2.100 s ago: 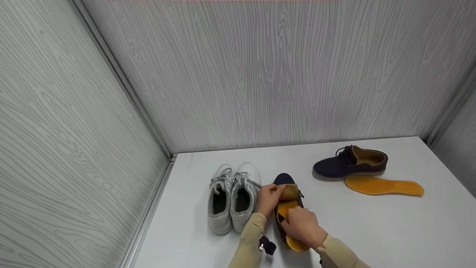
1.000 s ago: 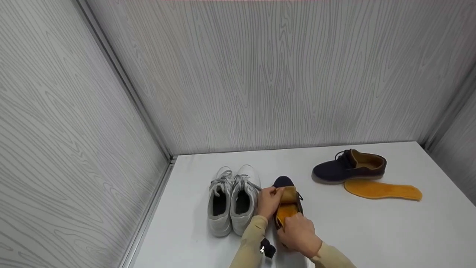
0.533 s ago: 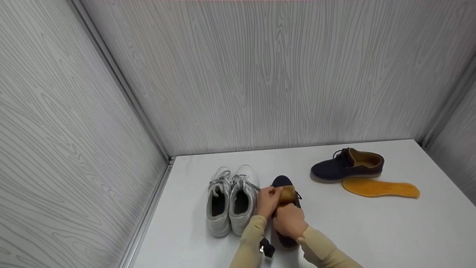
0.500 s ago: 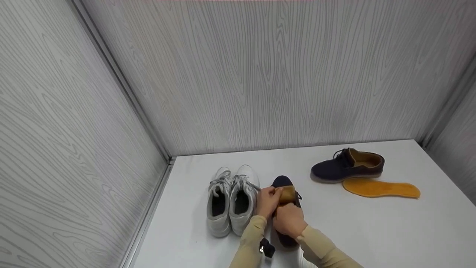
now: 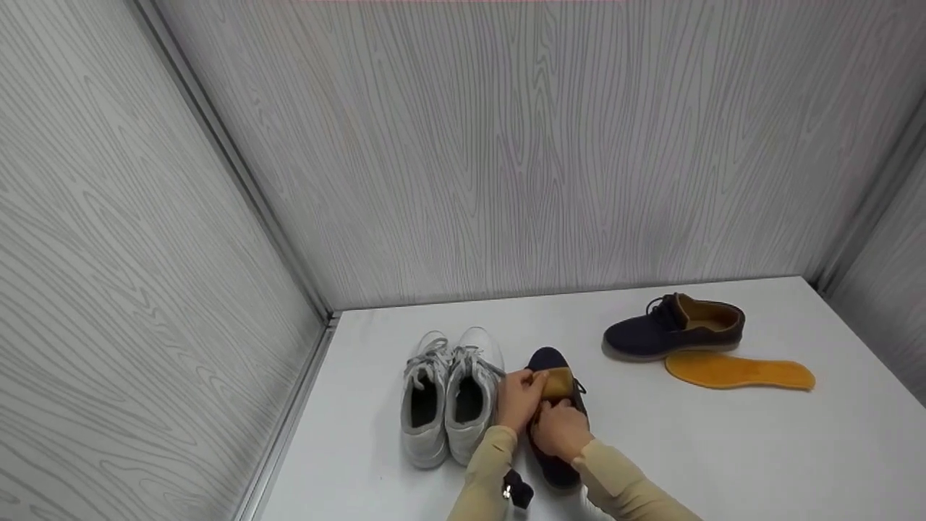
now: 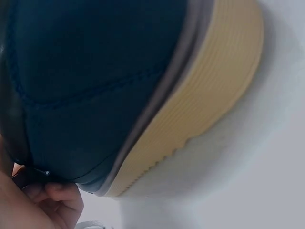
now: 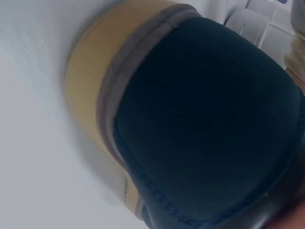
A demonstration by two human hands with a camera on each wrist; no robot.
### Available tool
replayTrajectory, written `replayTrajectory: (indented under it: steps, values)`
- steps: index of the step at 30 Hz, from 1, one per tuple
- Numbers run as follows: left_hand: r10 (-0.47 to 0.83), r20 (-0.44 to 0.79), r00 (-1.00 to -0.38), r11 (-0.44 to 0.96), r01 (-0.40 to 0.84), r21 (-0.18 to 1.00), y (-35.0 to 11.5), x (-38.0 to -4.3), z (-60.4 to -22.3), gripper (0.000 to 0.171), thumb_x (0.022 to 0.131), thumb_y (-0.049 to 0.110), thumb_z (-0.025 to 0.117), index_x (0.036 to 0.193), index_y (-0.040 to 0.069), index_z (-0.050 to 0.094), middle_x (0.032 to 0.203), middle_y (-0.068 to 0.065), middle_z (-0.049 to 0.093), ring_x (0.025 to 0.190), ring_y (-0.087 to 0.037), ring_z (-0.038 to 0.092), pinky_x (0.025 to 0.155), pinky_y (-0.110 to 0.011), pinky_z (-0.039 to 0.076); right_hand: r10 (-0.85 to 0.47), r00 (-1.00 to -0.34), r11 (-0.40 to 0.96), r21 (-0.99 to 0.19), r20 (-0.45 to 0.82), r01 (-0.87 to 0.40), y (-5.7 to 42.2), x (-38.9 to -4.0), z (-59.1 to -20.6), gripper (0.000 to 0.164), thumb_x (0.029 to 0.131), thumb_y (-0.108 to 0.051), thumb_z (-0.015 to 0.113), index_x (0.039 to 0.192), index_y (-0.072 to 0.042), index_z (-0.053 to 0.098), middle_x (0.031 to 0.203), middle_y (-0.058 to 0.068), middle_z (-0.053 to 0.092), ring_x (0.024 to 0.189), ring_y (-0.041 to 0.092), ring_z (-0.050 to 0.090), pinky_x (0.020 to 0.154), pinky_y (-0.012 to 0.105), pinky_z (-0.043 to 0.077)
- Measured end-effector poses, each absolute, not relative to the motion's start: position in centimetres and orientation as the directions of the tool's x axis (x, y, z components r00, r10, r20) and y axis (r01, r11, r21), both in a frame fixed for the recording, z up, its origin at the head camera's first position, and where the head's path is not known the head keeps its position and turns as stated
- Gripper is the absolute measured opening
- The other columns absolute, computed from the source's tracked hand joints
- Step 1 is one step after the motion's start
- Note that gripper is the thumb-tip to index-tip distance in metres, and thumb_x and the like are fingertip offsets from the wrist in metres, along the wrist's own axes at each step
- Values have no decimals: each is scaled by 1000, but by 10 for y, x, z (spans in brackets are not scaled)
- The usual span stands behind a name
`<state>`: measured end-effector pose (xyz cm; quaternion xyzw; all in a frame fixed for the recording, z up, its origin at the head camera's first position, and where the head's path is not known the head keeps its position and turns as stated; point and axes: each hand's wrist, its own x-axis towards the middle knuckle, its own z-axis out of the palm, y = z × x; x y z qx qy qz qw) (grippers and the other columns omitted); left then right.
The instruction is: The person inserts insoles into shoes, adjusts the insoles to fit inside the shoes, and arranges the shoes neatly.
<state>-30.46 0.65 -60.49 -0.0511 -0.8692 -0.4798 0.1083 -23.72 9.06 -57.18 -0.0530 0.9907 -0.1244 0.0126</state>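
Note:
A dark navy lace-up shoe (image 5: 548,357) stands in front of me, toe pointing away. My left hand (image 5: 519,401) pinches its raised tan tongue (image 5: 558,383) from the left side. The fingers of my right hand (image 5: 562,430) reach down into the shoe's opening; their tips and the insole inside are hidden. In the left wrist view, curled fingers (image 6: 62,202) touch the upper beside the dark side panel and pale ridged sole (image 6: 205,90). The right wrist view is filled by the shoe's heel (image 7: 205,109), with a sliver of my hand at the lower right corner.
A pair of white sneakers (image 5: 463,427) stands just left of my left hand. At the back right is the matching navy shoe (image 5: 651,334), with a mustard-yellow insole (image 5: 738,371) lying in front of it on the white table (image 5: 694,463). Grey wood-patterned panels (image 5: 463,159) surround the table.
My right hand has moved forward into the shoe, and the yellow insole that stuck out at the heel has gone inside, out of sight. My left hand has stayed at the tongue.

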Motion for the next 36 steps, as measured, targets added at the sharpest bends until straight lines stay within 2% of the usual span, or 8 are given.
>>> replayTrajectory:
  steps: [7,13,17,23,28,33,36]
  values:
    - [-5,269,-963,513,228,828,9,-307,-606,42,84,25,68,54,13,41,50,11,33,45,-4,34,46,-20,27,-126,-984,979,-147,126,-144,88,-231,-571,32,85,-21,58,71,8,61,67,24,55,58,35,60,50,47,49]
    - [-19,272,-962,531,221,818,8,-309,-607,43,82,26,69,53,14,40,49,12,33,45,-4,34,46,-20,28,-149,-968,985,-60,204,-164,84,-232,-575,19,80,-13,63,69,2,64,71,19,54,54,29,58,47,42,49]
    - [-20,276,-961,539,222,812,8,-309,-608,44,82,26,69,53,15,38,50,11,32,45,-4,32,46,-20,26,-170,-956,978,-75,240,-192,84,-233,-577,16,78,-10,64,66,0,63,67,18,54,53,29,58,46,43,48]
    - [-10,262,-965,527,217,821,5,-310,-608,46,84,26,68,53,15,36,50,11,31,45,-5,31,46,-21,27,-175,-938,973,-95,300,-212,88,-234,-577,25,76,-17,67,58,-2,59,56,15,56,50,31,57,42,44,45]
    - [-12,274,-962,537,225,813,0,-313,-605,45,84,27,67,54,15,36,51,10,32,46,-5,32,47,-21,27,-191,-952,963,-142,241,-229,89,-240,-574,28,77,-22,66,59,-2,58,56,15,56,51,32,58,44,45,45]
    - [23,230,-973,533,206,821,-3,-316,-597,43,85,29,66,55,15,38,52,9,34,47,-5,34,47,-21,28,-238,-956,928,-249,174,-277,98,-251,-564,21,74,-14,67,58,-7,55,59,12,58,55,33,60,45,46,46]
    - [68,216,-974,531,219,819,-7,-317,-590,37,87,30,64,60,12,46,54,9,37,48,-5,36,48,-21,31,-248,-950,907,-299,188,-296,109,-259,-555,18,71,-8,67,58,-9,54,62,10,58,56,32,59,47,45,46]
